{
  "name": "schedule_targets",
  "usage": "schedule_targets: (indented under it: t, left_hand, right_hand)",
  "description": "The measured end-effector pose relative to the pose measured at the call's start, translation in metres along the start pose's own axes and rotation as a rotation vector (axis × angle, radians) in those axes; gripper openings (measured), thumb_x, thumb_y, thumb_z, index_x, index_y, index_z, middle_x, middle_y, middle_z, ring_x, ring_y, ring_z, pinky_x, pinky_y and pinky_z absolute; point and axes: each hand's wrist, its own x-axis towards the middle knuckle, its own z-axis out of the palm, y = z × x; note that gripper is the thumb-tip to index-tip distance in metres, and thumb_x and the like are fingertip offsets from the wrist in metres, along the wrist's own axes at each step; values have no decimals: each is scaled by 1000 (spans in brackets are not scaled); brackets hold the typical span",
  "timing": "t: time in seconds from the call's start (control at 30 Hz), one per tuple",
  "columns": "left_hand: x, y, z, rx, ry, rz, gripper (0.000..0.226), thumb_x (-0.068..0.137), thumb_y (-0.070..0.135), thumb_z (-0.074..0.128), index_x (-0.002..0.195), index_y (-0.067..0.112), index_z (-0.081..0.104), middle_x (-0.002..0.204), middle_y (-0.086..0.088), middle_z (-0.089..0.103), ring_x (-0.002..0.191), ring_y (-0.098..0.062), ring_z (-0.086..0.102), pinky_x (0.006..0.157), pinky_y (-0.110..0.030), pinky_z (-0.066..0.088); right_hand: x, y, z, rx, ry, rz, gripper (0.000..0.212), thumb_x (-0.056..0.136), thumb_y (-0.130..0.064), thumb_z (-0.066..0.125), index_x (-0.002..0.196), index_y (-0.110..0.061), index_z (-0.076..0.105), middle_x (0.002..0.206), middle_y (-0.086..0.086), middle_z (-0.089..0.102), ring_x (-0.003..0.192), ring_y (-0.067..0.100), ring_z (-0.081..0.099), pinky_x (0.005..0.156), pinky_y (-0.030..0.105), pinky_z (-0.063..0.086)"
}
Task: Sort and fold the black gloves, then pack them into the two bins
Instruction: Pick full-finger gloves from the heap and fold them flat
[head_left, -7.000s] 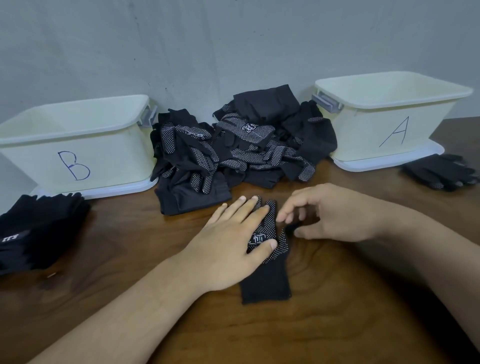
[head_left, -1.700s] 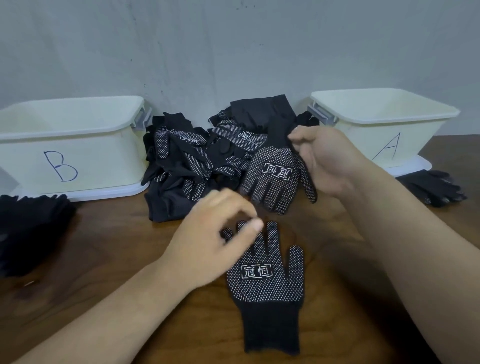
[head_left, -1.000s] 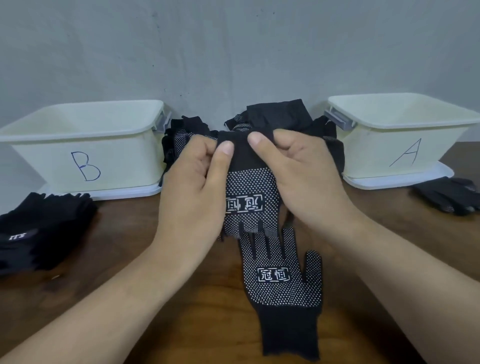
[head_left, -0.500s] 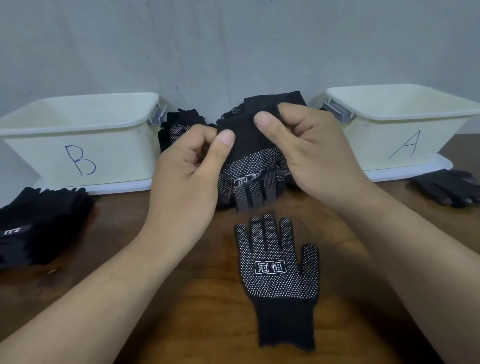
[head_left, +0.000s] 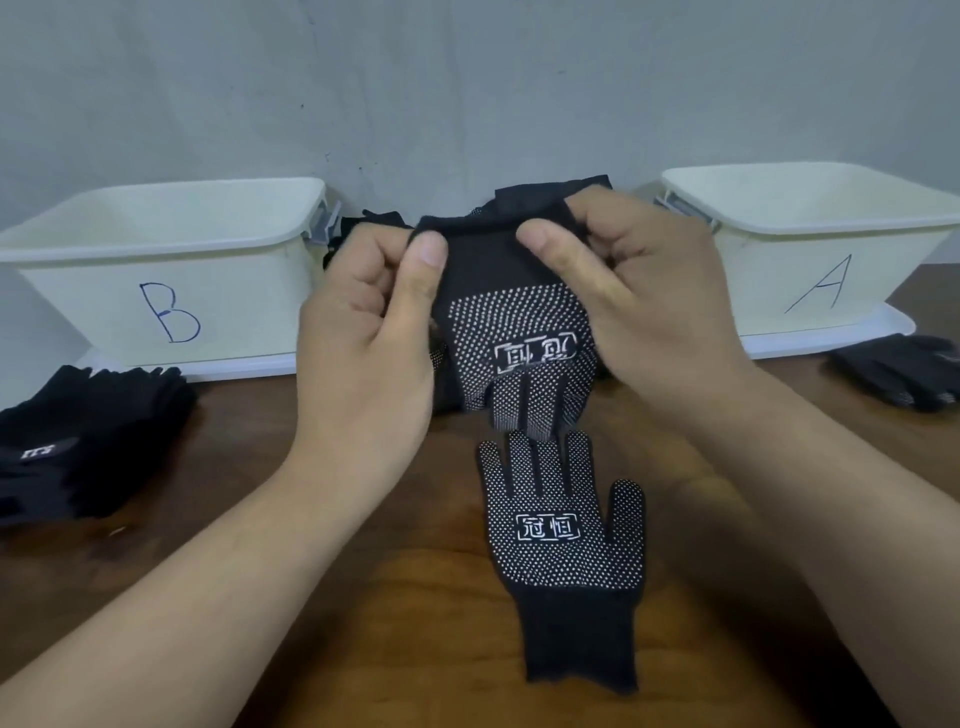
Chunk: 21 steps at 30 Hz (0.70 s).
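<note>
A black dotted glove hangs fingers-down in the air, held by its cuff. My left hand pinches the cuff's left corner and my right hand pinches its right corner. Below it a second dotted glove lies flat on the wooden table, palm up, fingers pointing away from me. The hanging glove's fingertips nearly touch those of the flat one. Bin B stands at the left, bin A at the right. The pile of unsorted gloves between the bins is mostly hidden behind my hands.
A stack of black gloves lies on the table in front of bin B. More black gloves lie in front of bin A at the right edge. A grey wall stands close behind the bins.
My right hand pulled a dotted glove off the pile, then my left hand joined on its cuff. The glove lifted, then came back down towards the flat glove with its dotted side facing me.
</note>
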Motion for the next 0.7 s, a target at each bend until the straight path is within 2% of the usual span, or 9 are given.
schedule_targets:
  t: [0.1, 0.2, 0.3, 0.4, 0.47, 0.53, 0.6, 0.67, 0.7]
  left_hand:
    - [-2, -10, 4, 58, -97, -29, 21, 111, 31, 56, 91, 28, 63, 80, 17, 65, 77, 0, 58, 72, -22, 47]
    - [-3, -32, 2, 111, -99, -76, 18, 112, 34, 51, 107, 34, 68, 94, 15, 71, 94, -6, 68, 87, -36, 57]
    - [-10, -59, -2, 195, -93, -116, 19, 112, 36, 48, 109, 37, 66, 101, 15, 72, 102, -8, 68, 94, -45, 58]
    - [-17, -79, -5, 315, -182, -163, 20, 112, 36, 47, 100, 32, 64, 98, 16, 70, 99, -7, 68, 94, -47, 56]
    - [-18, -84, -6, 359, -220, -206, 25, 112, 38, 46, 94, 30, 61, 90, 12, 68, 91, -8, 66, 89, -33, 54]
    - [-17, -84, -7, 399, -226, -212, 30, 112, 41, 44, 89, 28, 58, 82, 7, 65, 83, -10, 62, 75, -21, 48]
    - [-16, -83, -9, 432, -247, -200, 35, 112, 43, 43, 84, 26, 55, 77, 5, 62, 79, -12, 60, 69, -24, 44]
    - [-16, -84, -9, 441, -272, -198, 41, 113, 43, 41, 79, 23, 52, 75, 1, 60, 76, -15, 59, 71, -32, 44]
    - [-16, -85, -8, 442, -282, -194, 44, 113, 44, 41, 77, 21, 51, 73, 0, 59, 73, -15, 57, 71, -34, 44]
  right_hand:
    - [0, 7, 4, -8, -87, 30, 47, 106, -39, 65, 78, -2, 57, 66, 8, 57, 65, 23, 54, 58, 38, 42]
    - [5, 19, 3, 25, -85, 102, 52, 107, -36, 64, 72, -6, 40, 65, 2, 36, 63, 12, 34, 58, 31, 31]
    - [10, 35, 3, 122, -43, 186, 55, 107, -41, 63, 76, 2, 45, 71, 22, 38, 70, 15, 36, 61, 35, 33]
    - [10, 47, 5, 174, -6, 246, 59, 107, -42, 62, 84, 10, 46, 76, 28, 43, 74, 20, 38, 66, 36, 34]
    - [10, 48, 5, 205, 1, 256, 60, 106, -44, 62, 86, 11, 49, 76, 24, 47, 77, 19, 41, 70, 35, 36]
    - [11, 47, 4, 196, 24, 234, 60, 106, -44, 62, 88, 12, 51, 77, 24, 51, 77, 19, 42, 69, 37, 38]
    - [15, 45, 4, 185, 63, 198, 65, 104, -48, 63, 97, 16, 56, 93, 37, 63, 78, 25, 50, 72, 50, 49]
    - [17, 47, 4, 198, 87, 172, 70, 103, -52, 63, 107, 18, 57, 110, 45, 60, 80, 44, 60, 81, 64, 53]
    - [18, 48, 4, 200, 86, 165, 71, 103, -53, 64, 108, 18, 57, 111, 46, 58, 81, 48, 61, 81, 64, 54]
